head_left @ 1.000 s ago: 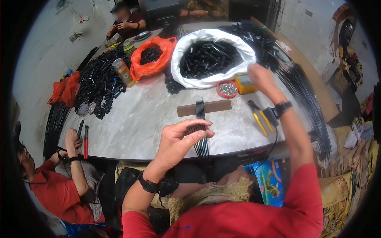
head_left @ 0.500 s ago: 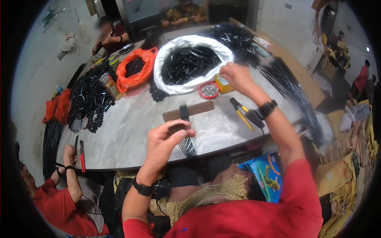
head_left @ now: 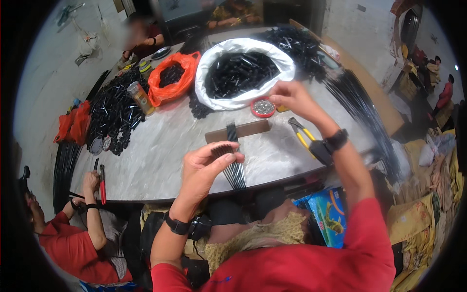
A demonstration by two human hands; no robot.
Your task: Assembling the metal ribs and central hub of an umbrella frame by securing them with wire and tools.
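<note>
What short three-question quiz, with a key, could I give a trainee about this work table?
1. Pick one: the person's left hand grips
A) an orange bag
B) thin dark rods
C) a white sack

2. True or false: the yellow-handled pliers lie to the right of the brown bar.

3. Fill in the colour: the right hand appears beside a round ____ dish of small metallic pieces.

Key: 1. B; 2. True; 3. red.

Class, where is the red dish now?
In the head view, the red dish sits right of centre, beside the white sack, just left of the right hand.
</note>
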